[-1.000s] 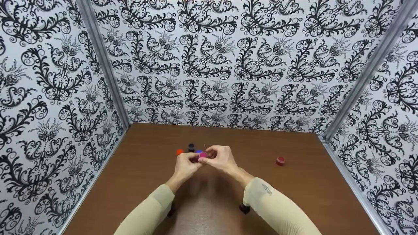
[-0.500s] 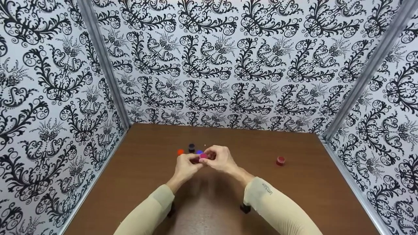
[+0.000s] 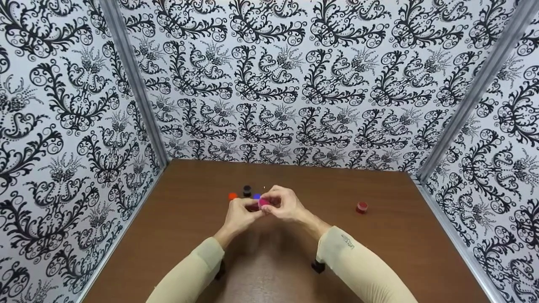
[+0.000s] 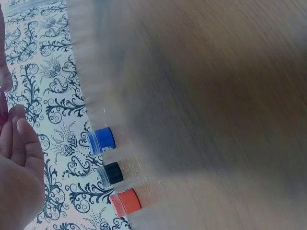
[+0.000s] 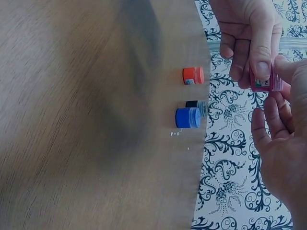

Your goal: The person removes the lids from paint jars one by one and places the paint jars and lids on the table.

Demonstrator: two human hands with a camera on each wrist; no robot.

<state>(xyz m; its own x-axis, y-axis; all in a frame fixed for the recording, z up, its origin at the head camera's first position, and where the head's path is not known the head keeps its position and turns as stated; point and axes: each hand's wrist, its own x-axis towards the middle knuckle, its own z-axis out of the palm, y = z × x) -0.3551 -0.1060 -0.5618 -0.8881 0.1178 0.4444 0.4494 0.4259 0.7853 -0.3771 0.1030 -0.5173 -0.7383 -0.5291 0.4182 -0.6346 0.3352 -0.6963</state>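
A small pink paint jar [image 3: 263,202] with a clear lid is held between both hands above the table. My left hand [image 3: 242,214] grips the jar's body, its thumb lying along the label in the right wrist view. My right hand [image 3: 288,204] pinches the clear lid [image 5: 277,85] between thumb and fingers. The lid sits on the jar, and fingers partly cover it. In the left wrist view only a sliver of the jar shows at the left edge. Behind the hands stand an orange jar [image 5: 193,75], a black jar [image 4: 111,174] and a blue jar [image 5: 187,118].
A red jar [image 3: 361,207] stands alone on the right of the brown table [image 3: 189,252]. Small white specks [image 5: 175,133] lie near the blue jar. Patterned black-and-white walls [image 3: 269,84] with grey corner strips enclose the table at the back and sides.
My right hand has turned slightly around the lid, and its fingers now cover more of it. The jar has shifted a touch to the right. My left hand stays almost still.
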